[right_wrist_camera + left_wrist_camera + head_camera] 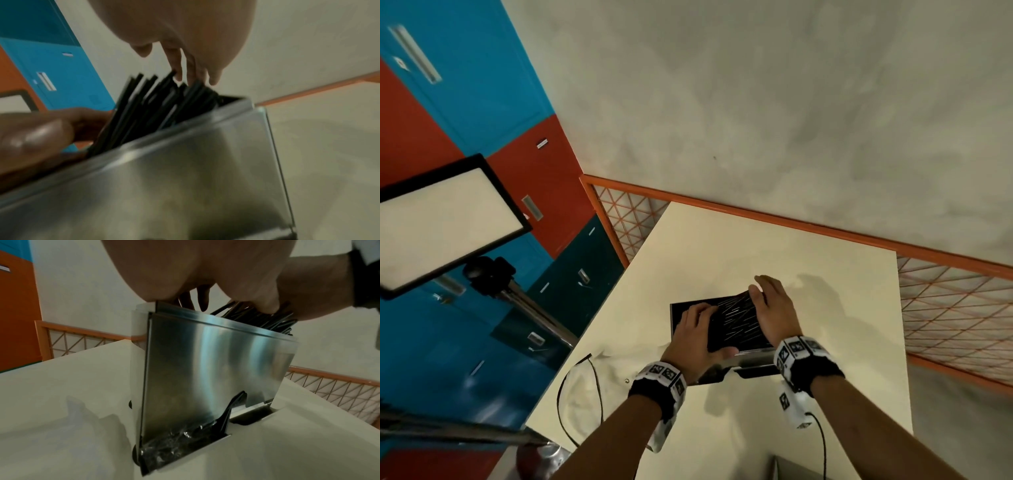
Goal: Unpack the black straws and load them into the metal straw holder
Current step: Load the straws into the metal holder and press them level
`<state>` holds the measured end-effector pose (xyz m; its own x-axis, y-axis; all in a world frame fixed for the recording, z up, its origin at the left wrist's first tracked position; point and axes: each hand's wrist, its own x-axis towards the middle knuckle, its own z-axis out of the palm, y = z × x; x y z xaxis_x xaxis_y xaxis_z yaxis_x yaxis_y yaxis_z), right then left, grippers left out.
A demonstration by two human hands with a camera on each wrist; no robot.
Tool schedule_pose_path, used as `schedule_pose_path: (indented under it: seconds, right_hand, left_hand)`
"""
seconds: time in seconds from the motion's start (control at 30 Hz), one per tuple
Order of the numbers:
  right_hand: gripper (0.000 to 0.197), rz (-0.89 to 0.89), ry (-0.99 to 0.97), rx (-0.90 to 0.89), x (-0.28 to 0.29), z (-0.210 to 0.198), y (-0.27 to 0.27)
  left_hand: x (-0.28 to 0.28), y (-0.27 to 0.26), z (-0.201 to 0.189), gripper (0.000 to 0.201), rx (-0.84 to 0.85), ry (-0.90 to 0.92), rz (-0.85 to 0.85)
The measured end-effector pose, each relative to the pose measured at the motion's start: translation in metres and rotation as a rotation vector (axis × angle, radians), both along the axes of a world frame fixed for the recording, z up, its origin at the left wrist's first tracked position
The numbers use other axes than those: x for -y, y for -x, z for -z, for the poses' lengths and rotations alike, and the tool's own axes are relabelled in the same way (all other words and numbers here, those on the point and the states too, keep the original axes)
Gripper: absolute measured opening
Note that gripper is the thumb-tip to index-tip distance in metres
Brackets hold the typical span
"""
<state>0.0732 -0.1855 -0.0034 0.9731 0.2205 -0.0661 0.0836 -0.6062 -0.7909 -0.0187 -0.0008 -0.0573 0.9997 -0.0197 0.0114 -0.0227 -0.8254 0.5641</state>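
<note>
Pale bench [774, 246] fills lower centre of head view, orange mesh rail [955, 308] along its far & right edges, blue/red cabinets [465, 85] at left. A lit panel lamp [445, 222] on a stand sits left of frame. Clear plastic wrap [585, 383] lies on bench lower left, just beside the holder.

Metal straw holder [753, 363] stands upright on bench at frame centre, top open, a cut-out low on its front face. Black straws [736, 322] are in it, criss-crossed & untidy, ends poking above the rim.

Left hand [698, 339] lies on top of the straws at holder's left part, fingers fairly straight, thumb along the near rim; pressing, not gripping. Right hand [774, 308] at right end, fingers straight and together, tips touching straw ends; holds nothing.
</note>
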Motion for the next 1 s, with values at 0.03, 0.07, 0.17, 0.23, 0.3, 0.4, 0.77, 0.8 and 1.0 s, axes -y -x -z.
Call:
schedule_pose_path:
  seconds: [0.03, 0.07, 0.17, 0.23, 0.3, 0.4, 0.77, 0.8, 1.0]
  right_hand:
    - [0.047, 0.003, -0.004, -0.003, -0.002, 0.007, 0.004]
    - [0.049, 0.003, 0.005, -0.008, -0.004, 0.014, 0.007]
    - [0.049, -0.003, 0.061, 0.047, -0.009, 0.029, 0.016]
    - [0.043, 0.011, 0.052, 0.117, -0.008, 0.033, 0.018]
    - [0.037, 0.018, 0.064, 0.166, -0.005, 0.034, 0.023]
    - [0.031, -0.022, 0.132, 0.202, 0.001, 0.036, 0.029]
    - [0.033, -0.304, 0.502, 0.525, 0.0, 0.009, 0.032]
    - [0.034, -0.351, 0.553, 0.53, -0.002, 0.008, 0.033]
    - [0.045, -0.437, 0.727, 0.48, -0.005, 0.021, 0.041]
  left_hand:
    - [0.001, -0.002, -0.001, 0.108, -0.036, -0.008, 0.003]
    - [0.002, -0.006, -0.001, 0.114, -0.068, -0.029, 0.014]
    - [0.004, -0.013, 0.003, 0.126, -0.11, -0.156, 0.063]
    - [0.006, -0.014, 0.007, 0.127, -0.114, -0.235, 0.083]
    - [0.01, -0.015, 0.011, 0.126, -0.129, -0.268, 0.084]
    - [0.014, -0.017, 0.013, 0.123, -0.149, -0.254, 0.079]
    - [0.02, -0.001, 0.009, 0.102, -0.099, -0.272, 0.099]
    - [0.021, 0.002, 0.008, 0.1, -0.092, -0.272, 0.093]
    - [0.026, 0.014, 0.004, 0.097, -0.093, -0.317, 0.081]
